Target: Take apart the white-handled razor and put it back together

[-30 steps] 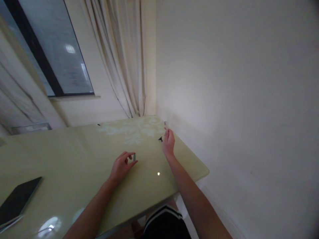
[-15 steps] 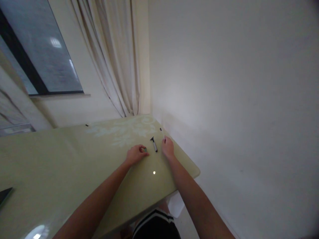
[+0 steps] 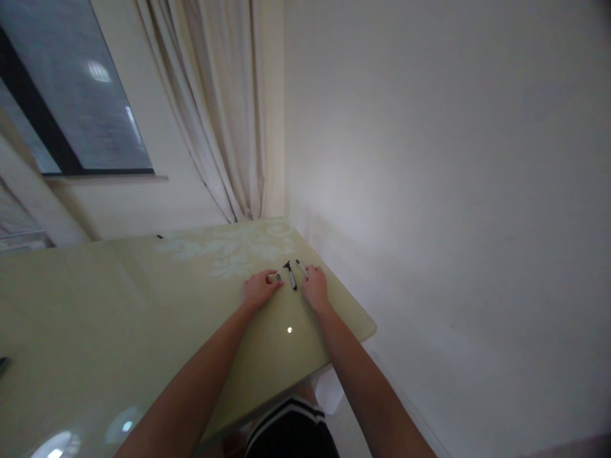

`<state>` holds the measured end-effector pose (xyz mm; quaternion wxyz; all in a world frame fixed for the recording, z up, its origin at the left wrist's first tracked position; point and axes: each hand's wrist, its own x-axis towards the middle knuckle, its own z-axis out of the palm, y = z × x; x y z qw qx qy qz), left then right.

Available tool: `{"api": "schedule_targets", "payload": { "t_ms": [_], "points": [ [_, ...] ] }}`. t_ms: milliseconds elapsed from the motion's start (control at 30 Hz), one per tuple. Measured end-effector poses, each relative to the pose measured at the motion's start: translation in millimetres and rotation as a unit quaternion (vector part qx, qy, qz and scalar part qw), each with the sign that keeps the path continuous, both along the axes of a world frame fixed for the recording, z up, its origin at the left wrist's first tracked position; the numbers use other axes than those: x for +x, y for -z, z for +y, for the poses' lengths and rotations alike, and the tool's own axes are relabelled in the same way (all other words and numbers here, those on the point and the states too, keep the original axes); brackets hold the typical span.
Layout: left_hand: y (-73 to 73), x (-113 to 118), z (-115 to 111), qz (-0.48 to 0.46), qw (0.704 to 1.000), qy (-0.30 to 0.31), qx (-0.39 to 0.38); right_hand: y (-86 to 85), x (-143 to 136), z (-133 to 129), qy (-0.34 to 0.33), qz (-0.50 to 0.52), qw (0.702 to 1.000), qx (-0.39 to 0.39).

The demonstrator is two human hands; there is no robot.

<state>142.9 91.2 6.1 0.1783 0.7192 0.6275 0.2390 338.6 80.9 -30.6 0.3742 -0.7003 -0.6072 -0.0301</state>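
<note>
On the pale green table lies a black and grey razor, between my two hands. My left hand, to the left of the razor, pinches a small dark object too small to name. To the right, my right hand has its fingers closed on a thin white stick with a dark end, which looks like a toothbrush. Its head points away from me, near the razor's head.
A tiny black item lies at the table's far edge. A dark object shows at the far left. The wall borders the table's right side; a curtain hangs behind it.
My right hand has moved left with the white stick, bringing it closer to the razor and down by the table. My left hand has stayed nearly in place. The view has shifted slightly.
</note>
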Motion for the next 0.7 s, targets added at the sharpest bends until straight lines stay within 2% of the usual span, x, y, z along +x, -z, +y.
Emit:
{"api": "schedule_targets", "payload": {
  "t_ms": [300,500,600,700],
  "points": [
    [-2.1,2,-3,0.005,1.0,0.005,-0.006,-6.3,-2,-7,-0.007,-0.017,1.0,-0.004],
    [0.3,-1,-4,-0.001,1.0,0.021,-0.003,-26.1,-6,-16,-0.002,-0.021,1.0,-0.004],
    [1.7,-2,-3,-0.008,0.999,0.032,0.001,-34.9,-12,-23,-0.013,-0.06,0.998,-0.019],
    [3.1,-11,-4,-0.023,0.997,0.07,0.002,-38.1,-17,-28,-0.02,-0.106,0.993,-0.039]
  ]
}}
